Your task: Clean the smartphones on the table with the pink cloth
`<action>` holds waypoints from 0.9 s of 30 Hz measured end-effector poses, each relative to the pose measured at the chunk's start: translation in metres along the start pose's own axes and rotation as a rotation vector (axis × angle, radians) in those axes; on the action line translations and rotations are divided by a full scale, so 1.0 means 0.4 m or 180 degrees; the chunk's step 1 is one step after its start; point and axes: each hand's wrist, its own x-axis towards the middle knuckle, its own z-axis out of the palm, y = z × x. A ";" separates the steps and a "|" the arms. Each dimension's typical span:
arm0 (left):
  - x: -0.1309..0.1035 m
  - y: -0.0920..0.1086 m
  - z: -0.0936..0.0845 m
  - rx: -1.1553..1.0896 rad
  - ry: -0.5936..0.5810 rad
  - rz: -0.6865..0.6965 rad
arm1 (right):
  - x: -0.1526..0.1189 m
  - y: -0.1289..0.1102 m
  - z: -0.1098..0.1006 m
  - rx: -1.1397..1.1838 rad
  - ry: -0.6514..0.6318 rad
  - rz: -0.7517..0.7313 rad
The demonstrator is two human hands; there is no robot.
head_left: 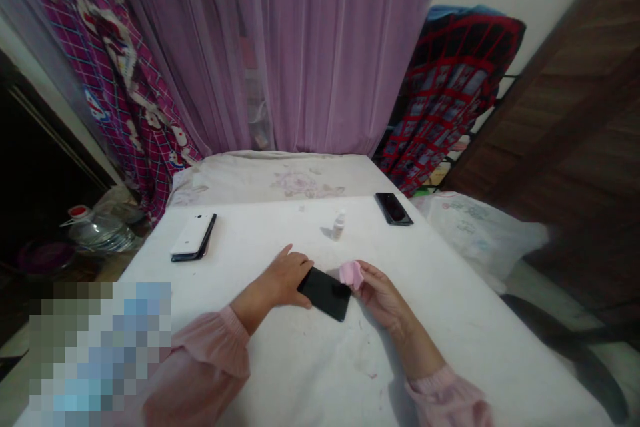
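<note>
The black phone (327,300) lies flat on the white-covered table (280,380), between the person's two hands and squarely in front of the body, where both can reach it easily. The left hand (285,279) grips its left end, the thumb along the near side and the fingers over the far side; this hold probably serves to stop the phone sliding on the cloth, and it leaves most of the dark face uncovered. The right hand (380,290) pinches a small pink cloth (351,273) between thumb and fingers, bunched so that a soft wad stands out past the fingertips, likely so that fabric rather than skin meets the glass. The wad overlaps the phone's far right corner, though whether it presses there or hangs just above cannot be told. A small clear bottle (339,227) stands upright beyond the phone, near enough for either hand yet out of the way of both forearms. Toward the left edge sits a stack of phones (193,238), a white one uppermost, and near the right edge lies a dark pair (393,209), one overlapping the other; set apart like this, the two groups leave the middle for handling.
</note>
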 end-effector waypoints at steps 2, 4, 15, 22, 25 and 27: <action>-0.021 0.025 0.004 0.0062 0.0193 -0.0470 | 0.004 -0.002 -0.004 -0.0057 0.0018 -0.0023; -0.052 0.058 0.017 0.0122 0.0385 -0.1154 | 0.012 0.000 -0.001 -0.0188 0.0094 -0.0080; -0.189 0.123 0.163 -0.0198 0.1671 -0.1605 | 0.070 0.043 0.124 -0.3404 -0.0087 -0.1859; -0.171 0.125 0.164 -0.0249 0.1866 -0.1735 | 0.030 0.097 0.162 -0.4701 -0.0408 -0.2352; -0.167 0.126 0.168 -0.0242 0.1943 -0.1729 | -0.010 0.122 0.189 -0.4587 -0.0787 -0.2563; -0.168 0.128 0.171 -0.0238 0.1988 -0.1735 | -0.024 0.128 0.194 -0.4592 -0.0908 -0.2642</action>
